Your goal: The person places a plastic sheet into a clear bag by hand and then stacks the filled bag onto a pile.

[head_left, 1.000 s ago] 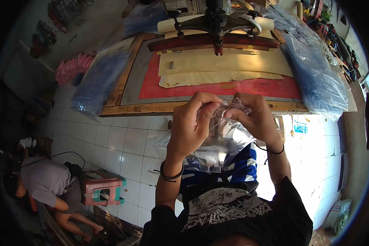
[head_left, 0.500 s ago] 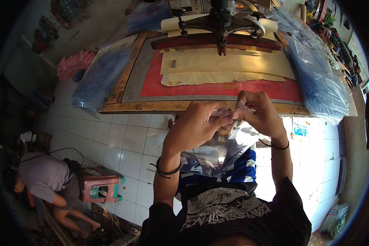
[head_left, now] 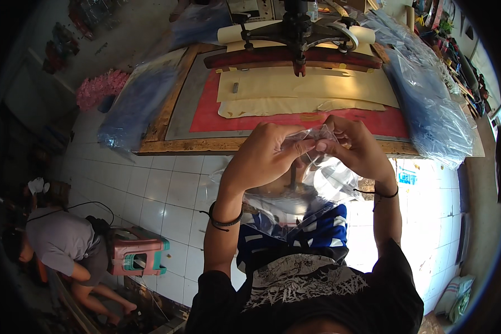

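A clear plastic bag (head_left: pixel 284 209) hangs between my hands and drapes down over my lap. My left hand (head_left: pixel 273 153) pinches its upper edge between thumb and fingers. Close beside it, my right hand (head_left: pixel 353 147) grips the same edge, the two thumbs nearly touching. The plastic is bunched and creased at the fingertips. Both hands are held up just before the front rail of a wooden frame (head_left: pixel 250 146). Inside that frame lie a red sheet (head_left: pixel 206 119) and tan paper sheets (head_left: pixel 306 83).
A black clamp arm with a dark red bar (head_left: pixel 239 59) spans the frame. Piles of clear plastic lie at left (head_left: pixel 136 111) and right (head_left: pixel 437 106). A person (head_left: pixel 67 239) bends over at lower left, near a pink and green stool (head_left: pixel 139 253). A sack (head_left: pixel 453 295) stands lower right.
The plastic bag's upper edge has been drawn up slightly and its sheet spreads wider below. Both hands keep hold, their fingers shifted a little along the edge.
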{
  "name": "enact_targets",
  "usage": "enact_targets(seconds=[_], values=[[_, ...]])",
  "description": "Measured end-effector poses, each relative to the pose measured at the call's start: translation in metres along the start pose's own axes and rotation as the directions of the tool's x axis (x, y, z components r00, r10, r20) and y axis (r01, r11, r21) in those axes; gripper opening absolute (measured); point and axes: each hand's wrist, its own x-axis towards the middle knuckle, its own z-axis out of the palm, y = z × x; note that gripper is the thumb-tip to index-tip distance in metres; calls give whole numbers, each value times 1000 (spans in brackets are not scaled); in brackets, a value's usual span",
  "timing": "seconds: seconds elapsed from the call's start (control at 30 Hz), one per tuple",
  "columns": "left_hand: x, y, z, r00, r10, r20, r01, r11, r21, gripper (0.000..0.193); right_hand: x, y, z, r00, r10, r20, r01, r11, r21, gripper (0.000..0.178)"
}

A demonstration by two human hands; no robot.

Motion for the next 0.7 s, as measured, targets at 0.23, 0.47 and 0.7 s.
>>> enact_targets(seconds=[0.23,0.47,0.7], values=[[2,-25,-26,999,-11,53,3,989,147,30,13,16,-12,986,29,-163,-25,999,26,29],[-7,-47,-53,990,-33,-135,12,988,-151,9,-11,14,-41,999,-36,36,49,864,-501,64],[-24,-66,-87,965,-86,-249,83,996,-20,33,-12,18,-50,992,-94,-88,31,842,-539,11]])
